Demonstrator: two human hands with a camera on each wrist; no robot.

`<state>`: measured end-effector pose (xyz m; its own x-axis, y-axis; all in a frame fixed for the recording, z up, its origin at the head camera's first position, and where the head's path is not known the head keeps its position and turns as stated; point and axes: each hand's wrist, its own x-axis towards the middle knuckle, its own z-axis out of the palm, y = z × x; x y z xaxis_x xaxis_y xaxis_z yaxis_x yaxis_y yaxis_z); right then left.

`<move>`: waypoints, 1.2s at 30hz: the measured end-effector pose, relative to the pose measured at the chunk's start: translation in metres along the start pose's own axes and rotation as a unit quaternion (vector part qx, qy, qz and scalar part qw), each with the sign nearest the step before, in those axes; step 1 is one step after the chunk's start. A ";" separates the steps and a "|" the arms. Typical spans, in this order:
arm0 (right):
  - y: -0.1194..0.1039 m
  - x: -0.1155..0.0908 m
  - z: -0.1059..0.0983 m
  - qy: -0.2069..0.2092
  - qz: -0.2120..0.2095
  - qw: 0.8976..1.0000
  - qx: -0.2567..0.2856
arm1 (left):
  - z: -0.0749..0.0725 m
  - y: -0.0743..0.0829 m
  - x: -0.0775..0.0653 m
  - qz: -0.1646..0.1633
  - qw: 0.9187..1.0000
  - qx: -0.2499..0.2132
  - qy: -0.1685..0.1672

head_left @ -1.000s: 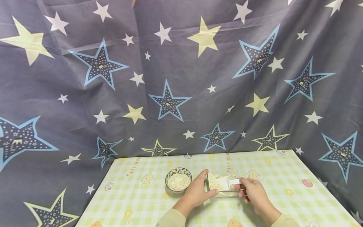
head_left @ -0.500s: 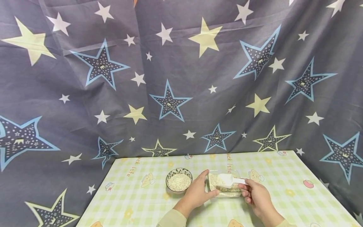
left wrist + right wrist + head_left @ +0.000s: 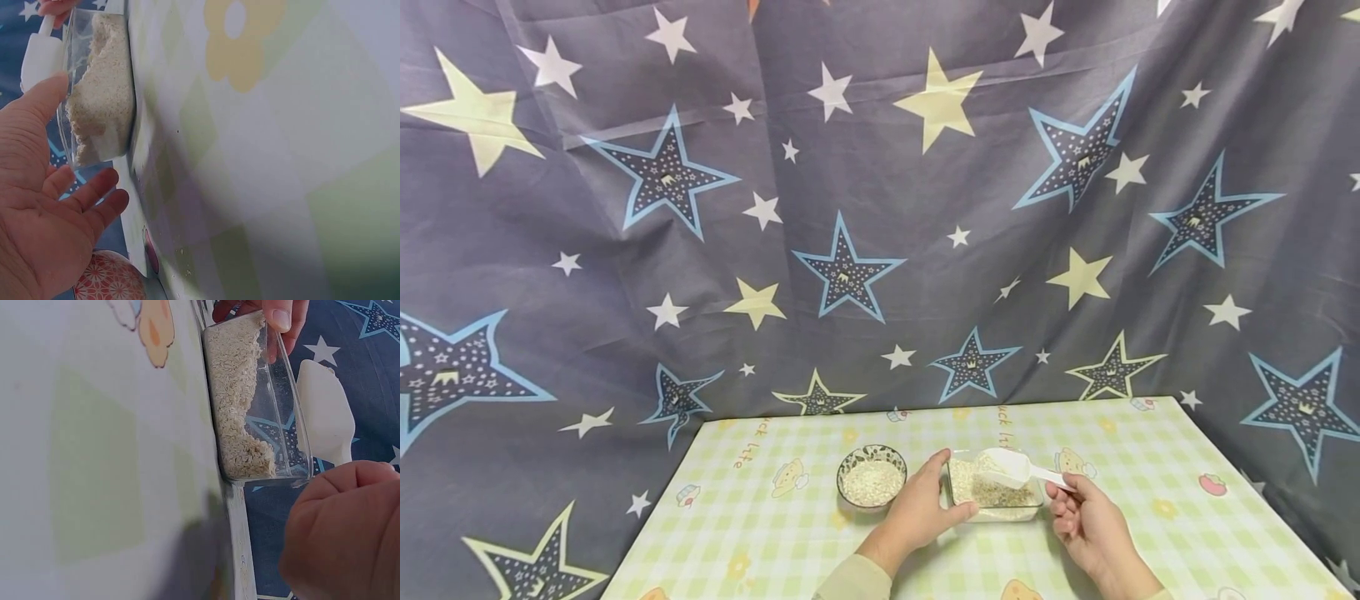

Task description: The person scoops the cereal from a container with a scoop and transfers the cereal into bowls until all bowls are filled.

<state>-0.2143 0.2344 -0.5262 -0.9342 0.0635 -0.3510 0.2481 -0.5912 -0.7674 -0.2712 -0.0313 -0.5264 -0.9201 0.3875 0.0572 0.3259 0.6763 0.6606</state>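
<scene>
A clear rectangular container (image 3: 1004, 514) holding rolled oats (image 3: 234, 394) stands on the table. My left hand (image 3: 922, 506) holds its left end, thumb (image 3: 47, 94) at the near rim and index finger toward the far corner; the other fingers spread loosely beside the wall. My right hand (image 3: 1093, 521) pinches the handle of a white plastic scoop (image 3: 1011, 467). Raised above the container's rim, the scoop tilts a little and carries oats in its bowl. Left of my left hand sits a patterned round bowl (image 3: 852, 498) with oats inside; its outside shows red in the left wrist view.
A green-and-white checked cloth (image 3: 760, 517) with cartoon prints covers the table. Dark fabric (image 3: 880, 183) with stars hangs right behind the table's back edge. Small flakes lie on the cloth near the bowl in the left wrist view.
The scoop has risen out of the oats and turned level, and my right hand has drawn slightly right with it. My left hand stays at the container.
</scene>
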 end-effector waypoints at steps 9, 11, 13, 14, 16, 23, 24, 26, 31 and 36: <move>-0.001 0.001 0.000 0.002 0.000 1.000 0.006 | 0.000 0.000 -0.001 -0.003 1.000 -0.003 0.005; -0.001 0.001 0.000 0.001 0.000 1.000 0.005 | 0.001 0.000 -0.001 -0.005 1.000 -0.004 0.007; -0.001 0.001 -0.001 0.001 -0.001 1.000 0.003 | 0.001 0.001 -0.003 -0.004 1.000 -0.007 0.007; -0.001 0.001 -0.001 0.001 -0.001 1.000 0.002 | 0.001 0.002 -0.003 -0.003 1.000 -0.008 0.007; -0.001 0.002 -0.001 0.002 -0.002 1.000 0.001 | 0.001 0.004 -0.004 0.001 1.000 -0.008 0.007; -0.005 0.002 0.000 -0.001 -0.005 1.000 0.000 | -0.007 0.012 -0.009 0.015 1.000 -0.007 0.008; -0.005 0.002 0.000 -0.002 -0.006 1.000 0.001 | -0.010 0.012 -0.011 0.018 1.000 -0.011 0.009; -0.006 0.002 0.001 -0.004 -0.008 1.000 0.003 | -0.015 0.013 -0.013 0.025 0.999 -0.018 0.015; -0.008 0.003 0.006 -0.014 -0.012 1.000 0.005 | -0.030 0.009 -0.019 0.053 0.997 -0.010 0.050; -0.009 0.003 0.016 -0.037 -0.027 0.999 0.008 | -0.048 -0.004 -0.025 0.070 0.994 -0.007 0.087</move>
<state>-0.2233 0.2273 -0.5121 -0.9625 0.0370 -0.2687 0.1934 -0.6008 -0.7756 -0.2599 -0.0742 -0.4947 -0.8899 0.3623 0.2770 0.4515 0.6142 0.6472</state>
